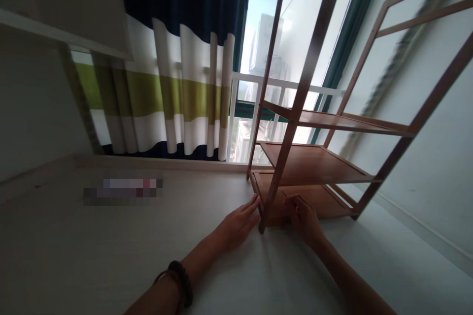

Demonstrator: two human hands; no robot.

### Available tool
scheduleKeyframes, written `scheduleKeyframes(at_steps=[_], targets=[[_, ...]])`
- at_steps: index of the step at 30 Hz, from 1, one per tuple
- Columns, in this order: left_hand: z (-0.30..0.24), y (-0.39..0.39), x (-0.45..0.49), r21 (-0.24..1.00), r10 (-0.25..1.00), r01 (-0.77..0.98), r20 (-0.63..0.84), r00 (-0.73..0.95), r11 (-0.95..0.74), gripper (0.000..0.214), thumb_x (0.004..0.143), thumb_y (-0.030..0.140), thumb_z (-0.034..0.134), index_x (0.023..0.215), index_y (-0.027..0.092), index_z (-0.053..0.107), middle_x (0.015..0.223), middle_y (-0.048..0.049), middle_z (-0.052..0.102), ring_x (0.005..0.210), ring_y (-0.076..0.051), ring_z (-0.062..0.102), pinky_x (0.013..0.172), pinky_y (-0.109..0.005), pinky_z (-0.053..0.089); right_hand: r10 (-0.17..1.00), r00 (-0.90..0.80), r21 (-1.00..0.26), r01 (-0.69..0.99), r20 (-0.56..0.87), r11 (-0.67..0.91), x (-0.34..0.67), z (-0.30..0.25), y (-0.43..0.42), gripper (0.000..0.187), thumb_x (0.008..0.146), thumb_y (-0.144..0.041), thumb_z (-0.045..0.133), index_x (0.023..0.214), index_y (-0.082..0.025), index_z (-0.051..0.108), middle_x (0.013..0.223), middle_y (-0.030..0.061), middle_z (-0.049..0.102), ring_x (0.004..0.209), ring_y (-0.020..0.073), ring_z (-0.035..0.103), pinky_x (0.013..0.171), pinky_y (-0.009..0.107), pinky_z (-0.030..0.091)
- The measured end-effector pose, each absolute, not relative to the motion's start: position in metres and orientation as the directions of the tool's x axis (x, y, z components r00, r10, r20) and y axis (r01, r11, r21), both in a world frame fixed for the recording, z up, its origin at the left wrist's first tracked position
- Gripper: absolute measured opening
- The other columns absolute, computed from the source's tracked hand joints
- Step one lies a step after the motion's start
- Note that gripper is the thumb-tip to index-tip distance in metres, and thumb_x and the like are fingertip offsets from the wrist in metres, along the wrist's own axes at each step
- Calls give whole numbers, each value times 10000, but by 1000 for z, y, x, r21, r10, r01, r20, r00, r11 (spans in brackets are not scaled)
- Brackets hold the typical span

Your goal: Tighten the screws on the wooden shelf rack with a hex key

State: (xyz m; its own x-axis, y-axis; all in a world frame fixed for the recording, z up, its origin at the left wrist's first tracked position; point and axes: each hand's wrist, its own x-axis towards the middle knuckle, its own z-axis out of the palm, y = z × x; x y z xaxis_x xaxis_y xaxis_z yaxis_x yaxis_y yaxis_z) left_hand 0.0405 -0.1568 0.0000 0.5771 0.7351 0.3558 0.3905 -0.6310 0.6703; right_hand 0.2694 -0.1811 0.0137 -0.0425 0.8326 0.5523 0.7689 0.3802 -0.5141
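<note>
A brown wooden shelf rack (283, 162) stands on the floor by the window. Its lowest board (321, 202) lies close to the floor, with a middle board (314, 162) above it. My left hand (240, 225) is outside the rack's left side, fingers stretched out with the tips at the bottom side rail near the front leg. Inside that leg, my right hand (303, 217) is low at the front of the lowest board. Its fingers are curled together in a pinch; whatever they hold, if anything, is too small to make out. A dark beaded bracelet (181, 283) circles my left wrist.
A striped curtain (173, 83) hangs left of the window, behind a white railing (236, 108). A blurred-out item (123, 191) lies on the pale floor (111, 251) at left. The right wall (436, 167) runs close beside the rack, whose upper board (343, 122) juts forward above my right hand.
</note>
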Motion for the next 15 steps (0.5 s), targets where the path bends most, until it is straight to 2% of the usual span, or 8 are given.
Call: scheduleKeyframes(at_steps=[4, 8, 11, 13, 15], targets=[[1, -158, 58, 645, 733, 423, 333, 593, -636, 527, 930, 406, 337, 1417, 204, 333, 1475, -59, 344, 1347, -230, 335, 1123, -374, 279, 829, -12, -543, 749, 560, 378, 272, 20, -187, 277, 933, -335, 376, 767, -172, 526, 643, -2, 550, 587, 122, 501, 585, 236, 344], [-1, -159, 59, 622, 723, 418, 382, 576, -662, 484, 916, 357, 391, 1380, 216, 382, 1428, -87, 414, 1309, -222, 395, 1093, -387, 332, 771, -74, -437, 787, 632, 434, 275, 30, -197, 327, 900, -280, 425, 589, -179, 418, 526, -23, 438, 538, 107, 427, 562, 232, 288], [1, -160, 58, 636, 704, 353, 457, 544, -686, 281, 915, 296, 407, 1131, 197, 557, 1186, -95, 583, 1104, -193, 551, 957, -346, 457, 727, -226, -377, 734, 648, 564, 275, 38, -204, 357, 874, -224, 444, 541, -181, 324, 493, -34, 359, 511, 92, 374, 555, 227, 269], [5, -163, 60, 644, 683, 291, 516, 518, -707, 186, 917, 263, 414, 955, 191, 580, 1003, -67, 615, 941, -161, 586, 837, -300, 493, 724, -300, -392, 681, 621, 618, 272, 41, -208, 345, 873, -208, 437, 556, -181, 307, 504, -38, 348, 500, 83, 357, 547, 223, 260], [7, -167, 63, 654, 675, 246, 556, 485, -715, 147, 912, 242, 435, 886, 190, 570, 894, -38, 607, 830, -136, 577, 756, -270, 487, 746, -348, -416, 661, 568, 625, 266, 41, -212, 316, 880, -203, 421, 584, -184, 310, 520, -40, 349, 500, 81, 365, 546, 223, 255]])
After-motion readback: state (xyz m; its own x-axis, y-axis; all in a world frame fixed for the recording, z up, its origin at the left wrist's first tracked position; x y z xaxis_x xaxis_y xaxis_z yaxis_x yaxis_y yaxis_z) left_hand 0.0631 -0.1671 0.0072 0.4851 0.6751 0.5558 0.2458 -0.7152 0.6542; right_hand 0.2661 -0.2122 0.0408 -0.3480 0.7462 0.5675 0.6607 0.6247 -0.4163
